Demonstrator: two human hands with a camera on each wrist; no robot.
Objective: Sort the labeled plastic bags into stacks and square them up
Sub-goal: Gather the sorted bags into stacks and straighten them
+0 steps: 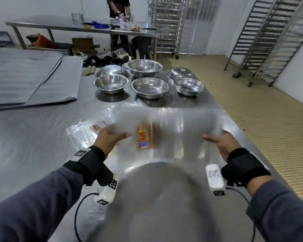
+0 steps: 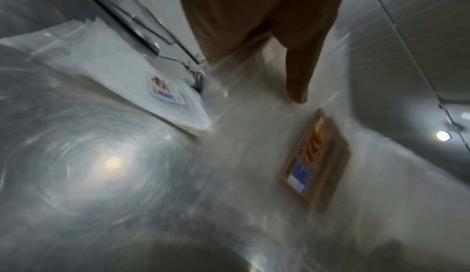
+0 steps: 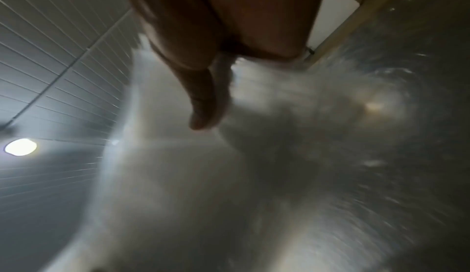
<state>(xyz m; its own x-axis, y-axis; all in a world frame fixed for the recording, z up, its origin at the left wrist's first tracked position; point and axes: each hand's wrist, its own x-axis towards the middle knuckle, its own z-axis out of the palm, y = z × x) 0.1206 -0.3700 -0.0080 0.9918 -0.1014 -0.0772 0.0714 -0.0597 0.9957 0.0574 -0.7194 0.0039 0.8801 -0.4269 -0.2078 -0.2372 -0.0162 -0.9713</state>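
Observation:
A stack of clear plastic bags (image 1: 173, 130) with an orange label (image 1: 146, 138) is held just above the steel table (image 1: 33, 137), blurred by motion. My left hand (image 1: 110, 137) grips its left edge, thumb on top. My right hand (image 1: 219, 140) grips its right edge. In the left wrist view the thumb (image 2: 297, 75) lies on the held bags (image 2: 241, 145) near the orange label (image 2: 312, 161). The right wrist view has my right hand (image 3: 203, 95) on the blurred bags (image 3: 178, 175). A second pile of bags (image 1: 82, 135) with a paler label (image 1: 98, 127) lies flat to the left, also in the left wrist view as the second pile (image 2: 122, 75).
Several steel bowls (image 1: 150, 87) stand across the far part of the table. Folded grey sheets (image 1: 24, 79) lie at the far left. The table's right edge (image 1: 252, 145) drops to a tiled floor. Wheeled racks (image 1: 269, 41) and another person at a back table (image 1: 119, 13) are beyond.

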